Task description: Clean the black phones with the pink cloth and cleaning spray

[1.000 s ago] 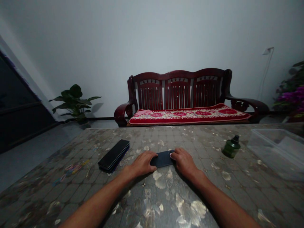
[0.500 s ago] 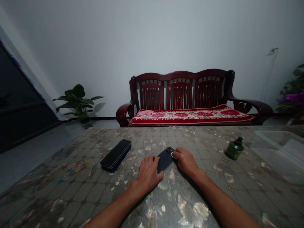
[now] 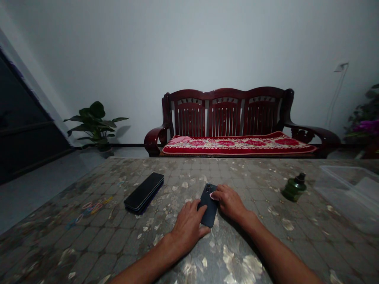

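A dark blue-grey smartphone (image 3: 209,211) lies back side up on the table, its camera lenses at the far end. My left hand (image 3: 191,223) grips it along the left edge and near corner, with the thumb by the bottom end. Pinched in my right hand (image 3: 228,201) is a small white pad (image 3: 212,195), pressed on the phone's back beside the lenses. Most of the pad is hidden by the fingers. Left of my hands, a stack of phones (image 3: 145,191) rests with a black screen on top.
Several coloured rubber bands (image 3: 91,208) lie on the patterned table (image 3: 118,240) at the left. To the right stand a green bottle (image 3: 294,187) with a black cap and a clear plastic box (image 3: 340,197). Beyond the table is a wooden bench (image 3: 225,114) with a red mat.
The phone has turned from lying crosswise to pointing mostly away from me. My left hand has shifted right and nearer with it, while my right hand stays by the lenses with the pad.
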`<state>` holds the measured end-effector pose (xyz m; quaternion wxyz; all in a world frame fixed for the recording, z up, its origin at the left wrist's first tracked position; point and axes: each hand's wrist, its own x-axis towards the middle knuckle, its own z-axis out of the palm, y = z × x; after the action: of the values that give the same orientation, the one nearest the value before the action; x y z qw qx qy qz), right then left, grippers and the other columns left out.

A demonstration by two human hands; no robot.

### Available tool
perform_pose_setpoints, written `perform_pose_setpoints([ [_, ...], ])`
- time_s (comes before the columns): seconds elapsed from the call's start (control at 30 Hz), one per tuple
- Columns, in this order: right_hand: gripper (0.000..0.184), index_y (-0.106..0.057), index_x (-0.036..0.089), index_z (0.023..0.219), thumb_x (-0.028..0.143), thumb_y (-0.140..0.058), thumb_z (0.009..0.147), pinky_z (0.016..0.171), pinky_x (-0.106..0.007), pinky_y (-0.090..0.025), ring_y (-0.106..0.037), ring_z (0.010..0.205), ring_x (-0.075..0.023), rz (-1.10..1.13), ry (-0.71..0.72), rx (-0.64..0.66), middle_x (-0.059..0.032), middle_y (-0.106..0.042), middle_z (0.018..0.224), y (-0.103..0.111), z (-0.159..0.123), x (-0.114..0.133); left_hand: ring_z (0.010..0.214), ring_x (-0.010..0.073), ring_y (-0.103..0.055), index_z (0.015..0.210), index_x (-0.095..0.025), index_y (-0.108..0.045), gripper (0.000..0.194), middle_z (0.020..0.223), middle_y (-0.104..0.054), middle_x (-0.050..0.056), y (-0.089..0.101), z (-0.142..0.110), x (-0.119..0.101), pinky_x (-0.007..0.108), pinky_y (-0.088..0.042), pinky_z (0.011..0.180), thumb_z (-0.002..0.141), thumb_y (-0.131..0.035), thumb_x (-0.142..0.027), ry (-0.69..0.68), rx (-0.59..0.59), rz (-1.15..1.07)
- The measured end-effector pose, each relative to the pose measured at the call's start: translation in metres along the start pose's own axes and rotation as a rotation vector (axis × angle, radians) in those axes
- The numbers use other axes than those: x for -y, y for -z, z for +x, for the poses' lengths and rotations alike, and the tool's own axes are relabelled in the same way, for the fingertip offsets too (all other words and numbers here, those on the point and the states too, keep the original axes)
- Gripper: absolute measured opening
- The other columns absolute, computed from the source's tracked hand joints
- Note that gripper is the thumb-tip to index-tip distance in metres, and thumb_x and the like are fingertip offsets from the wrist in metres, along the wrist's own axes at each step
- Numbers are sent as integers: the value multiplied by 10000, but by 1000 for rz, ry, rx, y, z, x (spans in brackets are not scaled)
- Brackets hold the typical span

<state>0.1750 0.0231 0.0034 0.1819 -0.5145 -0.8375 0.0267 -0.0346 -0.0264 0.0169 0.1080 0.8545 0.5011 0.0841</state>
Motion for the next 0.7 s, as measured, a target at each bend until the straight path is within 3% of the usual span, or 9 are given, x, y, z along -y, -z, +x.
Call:
perform_pose_setpoints([
  [0.1,231,-759,218,972,95,-570,922,786,-283,-371,-565,941,-202,2,39,12,-58,-678,947,0,0,2,1341,314,-517,1341,-227,-627,509,1461,-560,117,-8,-1,15,483,-423,1134,846,-746,-247,-92,2,-55],
  [0.2,259,-758,215,992,82,-547,923,792,-286,-374,-566,947,-201,-24,-48,-6,-63,-673,971,0,3,1,1334,287,-537,1318,-229,-645,445,1427,-598,110,-16,0,24,474,-433,1137,879,-702,-192,-145,-39,-94],
  [0.5,172,-748,207,998,259,-586,972,803,-303,-386,-566,956,-219,-53,-115,-26,-66,-673,999,1,6,7,1231,277,-616,1223,-212,-713,340,1318,-680,115,-17,5,25,431,-499,1066,889,-732,-275,-203,-48,-119],
  [0.7,207,-738,200,983,202,-532,1002,809,-307,-373,-551,935,-213,-67,95,8,-68,-673,988,-6,8,12,1172,271,-632,1190,-219,-729,285,1287,-697,95,-9,5,20,397,-505,1022,913,-706,-283,-204,-31,-107],
])
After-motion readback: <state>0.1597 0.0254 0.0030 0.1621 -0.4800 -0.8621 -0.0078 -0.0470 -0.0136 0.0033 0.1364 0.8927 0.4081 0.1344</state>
